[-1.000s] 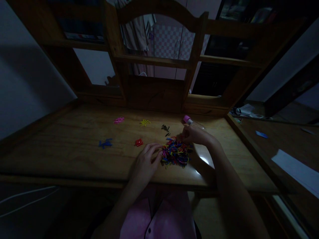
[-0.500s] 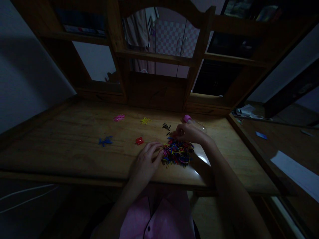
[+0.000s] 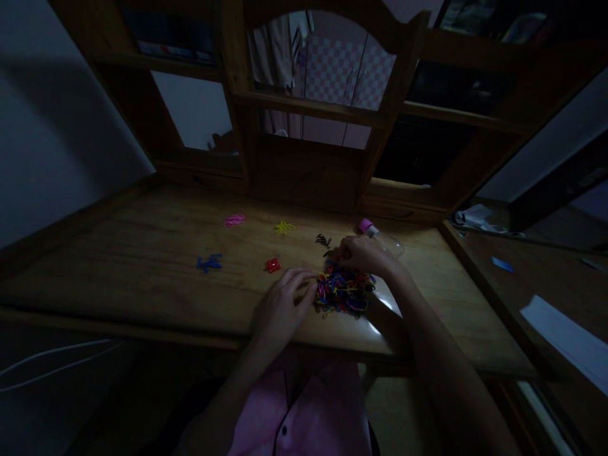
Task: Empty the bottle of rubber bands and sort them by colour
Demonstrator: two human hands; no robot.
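A heaped tangle of small coloured loops (image 3: 346,292), which look like rubber bands, lies on the wooden desk in front of me. My left hand (image 3: 288,303) rests at its left side, thumb and fingers apart, fingertips touching the edge. At the far side of the heap my right hand (image 3: 357,252) has its fingers pinched together; what they hold is hidden. Just beyond it lies a small black group (image 3: 323,240). Separate small groups lie to the left: red (image 3: 272,265), yellow (image 3: 284,227), blue (image 3: 209,263) and pink (image 3: 234,220).
A clear bottle (image 3: 390,243) with a pink cap (image 3: 365,225) lies on its side behind my right hand. Wooden shelving (image 3: 308,168) stands along the back of the desk (image 3: 156,266). White paper (image 3: 565,335) lies on a lower surface to the right.
The camera view has shifted slightly, so everything appears a little further right. Both hands stay at the heap, with the right fingers still pinched at its far edge.
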